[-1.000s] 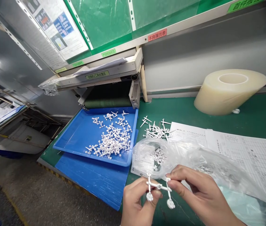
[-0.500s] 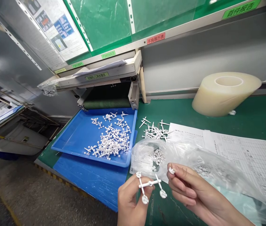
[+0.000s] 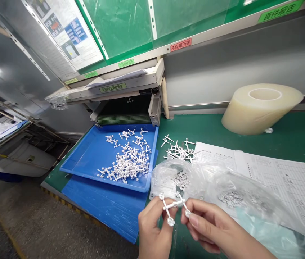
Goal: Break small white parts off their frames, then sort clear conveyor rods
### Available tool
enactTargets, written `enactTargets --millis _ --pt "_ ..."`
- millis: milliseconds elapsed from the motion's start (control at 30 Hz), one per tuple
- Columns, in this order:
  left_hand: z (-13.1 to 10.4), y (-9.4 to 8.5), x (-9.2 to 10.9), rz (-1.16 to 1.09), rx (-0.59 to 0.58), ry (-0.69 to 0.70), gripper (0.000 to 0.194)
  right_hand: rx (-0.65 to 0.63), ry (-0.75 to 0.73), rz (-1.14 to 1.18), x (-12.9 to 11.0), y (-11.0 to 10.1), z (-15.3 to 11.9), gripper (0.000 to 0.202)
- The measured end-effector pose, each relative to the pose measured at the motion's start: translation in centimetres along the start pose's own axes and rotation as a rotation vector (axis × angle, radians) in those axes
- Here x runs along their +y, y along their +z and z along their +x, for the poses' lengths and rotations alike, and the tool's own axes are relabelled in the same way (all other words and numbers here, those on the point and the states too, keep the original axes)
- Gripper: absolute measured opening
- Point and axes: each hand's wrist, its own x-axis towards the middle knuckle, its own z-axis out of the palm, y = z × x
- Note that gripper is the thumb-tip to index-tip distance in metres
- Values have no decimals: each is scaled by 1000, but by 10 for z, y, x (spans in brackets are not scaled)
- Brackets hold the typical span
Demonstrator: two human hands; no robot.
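A white plastic sprue frame (image 3: pixel 171 205) with round pieces at its arm ends is pinched in my left hand (image 3: pixel 156 225). My right hand (image 3: pixel 209 223) closes thumb and fingers on the round piece at the frame's lower right end. Behind my hands lies a clear plastic bag (image 3: pixel 160 176) holding small white parts (image 3: pixel 182 180). Bare white sprues (image 3: pixel 179 151) are piled on the green table just beyond the bag. Many more white frames (image 3: pixel 130 162) lie in a blue tray (image 3: pixel 87 158) to the left.
A conveyor (image 3: pixel 126 117) ends above the tray's back edge. At the back right stands a large tape roll (image 3: pixel 260 111). Printed sheets (image 3: pixel 292 180) lie at the right, partly under another clear bag (image 3: pixel 252 194). The green table (image 3: pixel 195 126) has its edge at the left.
My right hand has moved left onto the frame's lower right end. The small white piece between its fingers before is no longer visible there. A small part seen near the bag's front is now hidden.
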Motion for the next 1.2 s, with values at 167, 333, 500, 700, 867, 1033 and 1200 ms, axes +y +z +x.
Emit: enactTargets --millis 167,333,500,700,867,1033,1200 --pt "2 5 -5 -234 -125 -271 26 249 -200 -371 5 3 2 40" --pt "1 4 -16 152 66 243 18 156 0 -113 7 -1 6 44" --pt "1 -6 -24 376 218 696 33 207 -29 -92 7 1 3 45" --pt "8 -13 -21 153 167 242 14 250 -101 -46 8 -10 17 23" --pt "9 -3 -36 -20 124 -171 13 389 -212 -244 21 -34 68 16" --pt "9 4 -47 -121 167 -241 19 418 -305 -428 26 -37 84 18" --pt "8 2 -44 -93 73 -203 11 290 -246 -409 14 -26 56 31"
